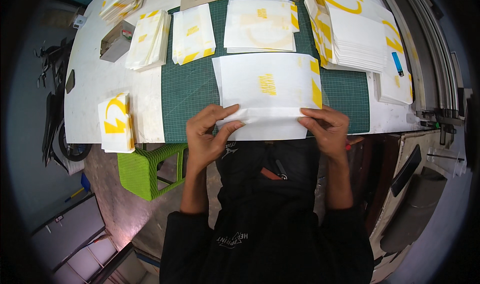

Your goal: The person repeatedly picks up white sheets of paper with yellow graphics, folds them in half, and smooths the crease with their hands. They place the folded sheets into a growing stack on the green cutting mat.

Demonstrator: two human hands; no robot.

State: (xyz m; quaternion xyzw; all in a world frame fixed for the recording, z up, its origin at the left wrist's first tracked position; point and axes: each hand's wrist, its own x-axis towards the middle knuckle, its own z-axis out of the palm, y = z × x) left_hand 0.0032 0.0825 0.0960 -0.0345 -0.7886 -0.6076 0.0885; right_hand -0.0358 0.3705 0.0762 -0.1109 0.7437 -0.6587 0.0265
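Where the white sheet creases, the left hand and right hand each grip one end, thumb and forefinger only slightly parted around it.

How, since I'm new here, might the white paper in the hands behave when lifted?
The paper is probably light and floppy: it looks thin and bends where handled. It may crease, as a fold line crosses it. Layers could slip, since another edge shows at its left.
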